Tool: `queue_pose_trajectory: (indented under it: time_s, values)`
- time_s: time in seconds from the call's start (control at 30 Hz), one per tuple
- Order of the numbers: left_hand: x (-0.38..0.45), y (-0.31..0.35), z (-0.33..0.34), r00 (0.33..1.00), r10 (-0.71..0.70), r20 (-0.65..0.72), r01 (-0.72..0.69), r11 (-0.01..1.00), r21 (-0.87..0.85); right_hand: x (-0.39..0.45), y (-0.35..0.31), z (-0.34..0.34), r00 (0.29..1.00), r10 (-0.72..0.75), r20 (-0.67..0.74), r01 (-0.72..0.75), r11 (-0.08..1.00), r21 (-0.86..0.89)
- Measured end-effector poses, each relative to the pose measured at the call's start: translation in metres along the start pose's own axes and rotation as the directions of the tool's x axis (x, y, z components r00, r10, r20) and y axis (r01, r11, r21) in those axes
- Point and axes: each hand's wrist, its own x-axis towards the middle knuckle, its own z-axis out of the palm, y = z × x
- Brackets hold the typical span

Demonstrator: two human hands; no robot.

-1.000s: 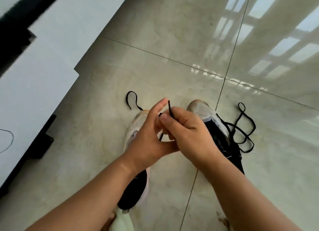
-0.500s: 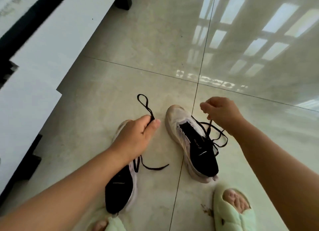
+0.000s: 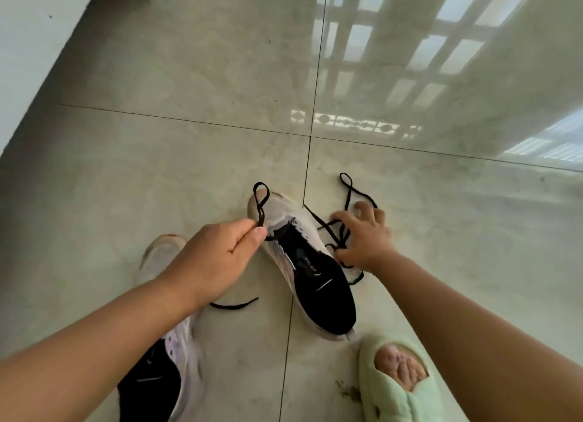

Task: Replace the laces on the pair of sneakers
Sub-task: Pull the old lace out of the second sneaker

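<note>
Two white-and-black sneakers lie on the tiled floor. The right sneaker sits in the middle, toe pointing away. The left sneaker lies partly under my left forearm. My left hand pinches a black lace between thumb and forefinger; its loop rises over the right sneaker's toe, and its tail trails on the floor. My right hand, fingers spread, reaches down onto a second black lace tangled beside the right sneaker.
A pale green slipper with toes showing stands at the lower right. A white furniture edge runs along the left. Glossy floor tiles stretch ahead, with window reflections at the upper right.
My hands, together over the shoes a second ago, have separated. The left hand still pinches its lace and now holds it over the right sneaker's toe; the right hand has opened and dropped onto the tangled lace.
</note>
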Motion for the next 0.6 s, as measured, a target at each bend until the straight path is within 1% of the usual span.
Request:
queue_pose_trajectory:
  time_s: [0.1, 0.17, 0.27, 0.37, 0.5, 0.6]
  values:
    - [0.006, -0.007, 0.004, 1.000, 0.005, -0.026, -0.006, 0.999, -0.041, -0.001, -0.001, 0.014, 0.986, -0.129, -0.109, 0.146, 0.975, 0.165]
    - [0.015, -0.012, 0.005, 0.998, 0.005, -0.068, -0.011, 0.996, -0.093, 0.001, 0.002, 0.016, 0.981, -0.139, -0.136, 0.165, 0.964, 0.208]
    - [0.031, -0.020, 0.006, 0.996, -0.039, -0.083, 0.025, 0.986, -0.163, 0.010, 0.005, 0.010, 0.985, -0.043, -0.164, 0.090, 0.952, 0.291]
    - [0.038, -0.028, 0.007, 0.995, -0.082, -0.053, 0.069, 0.975, -0.211, 0.017, 0.002, -0.004, 0.988, 0.038, -0.150, 0.019, 0.932, 0.361]
    - [0.037, -0.027, -0.002, 0.984, -0.161, -0.072, 0.133, 0.946, -0.297, 0.020, -0.015, -0.032, 0.986, 0.077, -0.145, -0.013, 0.919, 0.393]
    - [0.032, -0.015, -0.021, 0.944, -0.300, -0.135, 0.222, 0.883, -0.414, 0.013, -0.039, -0.066, 0.991, 0.075, -0.115, -0.024, 0.919, 0.393]
